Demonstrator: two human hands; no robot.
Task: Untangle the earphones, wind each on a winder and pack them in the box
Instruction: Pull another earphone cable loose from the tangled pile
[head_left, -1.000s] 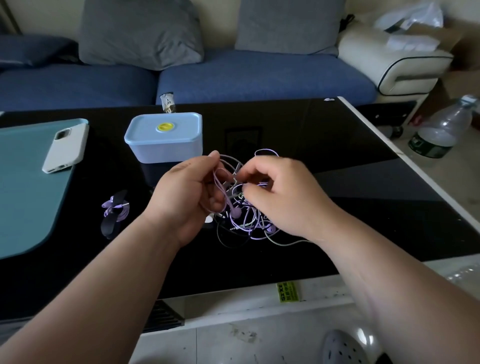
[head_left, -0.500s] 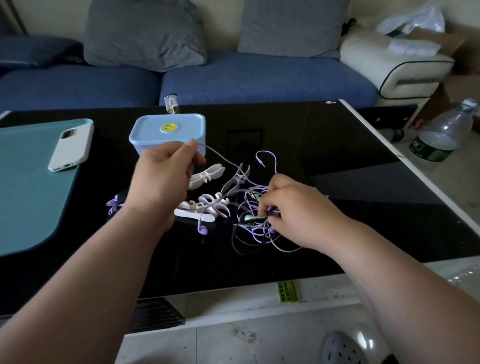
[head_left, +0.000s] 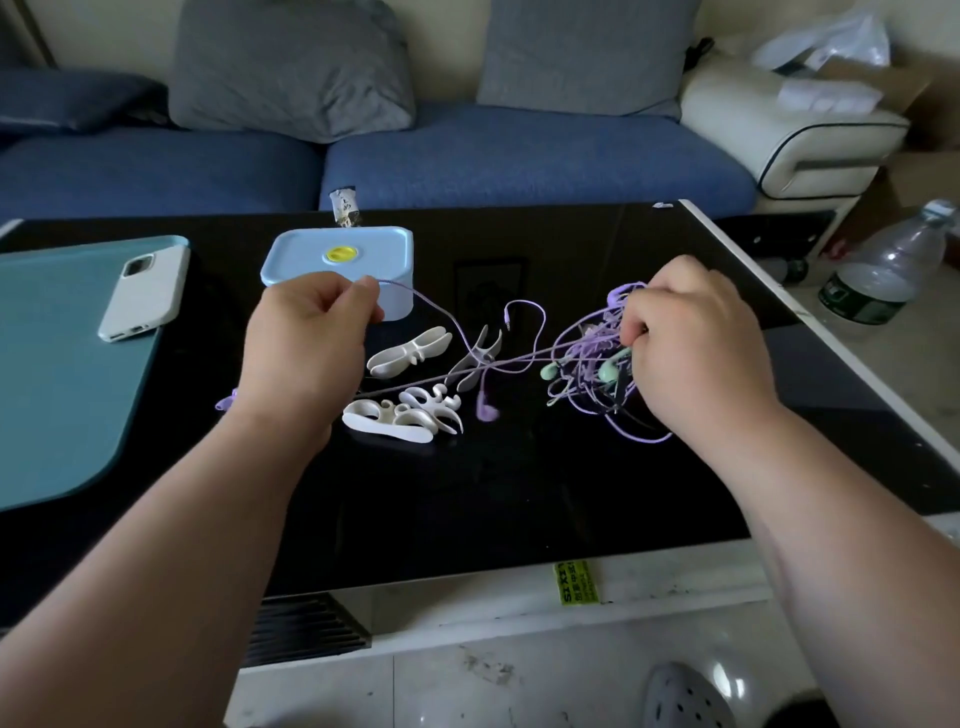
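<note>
Backs of both hands to us, so the fingertips are mostly out of sight: the right hand (head_left: 691, 343) has its fingers curled into the tangle of earphones (head_left: 584, 376), and how many sets are knotted in there is hard to say, with purple loops, something mint green and a dark cord underneath. That tangle sits right of the box (head_left: 337, 257) and nearer to us, lifted or brushing the table (head_left: 519, 493), I can't tell which. The left hand (head_left: 306, 343) covers part of the box's near wall and pinches a purple cord (head_left: 441, 312) between thumb and forefinger. Behind that wrist, left of the box and nearer, a scrap of purple (head_left: 226, 402) peeks out, too hidden to name. Now the cord: from the pinch it curves down to the right, and a straighter strand runs almost level across the table, long axis left to right, rising slightly into the right hand's bundle. A purple earbud (head_left: 487, 411) hangs off it, bud lowest, and a jack plug (head_left: 506, 323) ends an arching loop. White winders (head_left: 410, 353) lie just in front of the box, between the hands; the one closest to the box slants low left to high right, the rest overlap in a heap, count unclear. Box lid on, yellow spot up. Far left of the box, a white phone (head_left: 143, 293) lies on a teal mat (head_left: 62, 374) cut off by the frame edge
</note>
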